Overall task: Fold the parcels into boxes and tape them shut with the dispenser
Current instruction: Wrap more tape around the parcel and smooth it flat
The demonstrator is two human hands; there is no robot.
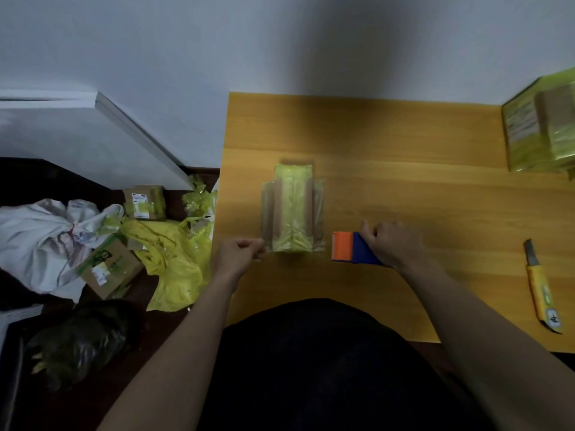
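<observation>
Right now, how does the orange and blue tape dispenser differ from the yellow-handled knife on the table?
The orange and blue tape dispenser is gripped by the right hand; the yellow-handled utility knife lies untouched. The dispenser sits close beside the yellow-taped parcel; the knife lies off near the table's right edge. The dispenser is short and blocky; the knife is long and thin. Both rest on the wooden table.

The parcel (292, 209) in the middle of the surface (404, 169) is blurred, so its flaps and tape cannot be told apart. The right hand (392, 242) hides the near end of the dispenser (354, 247). At far right, the picture's edge cuts off the stack of boxes (541, 126).
</observation>
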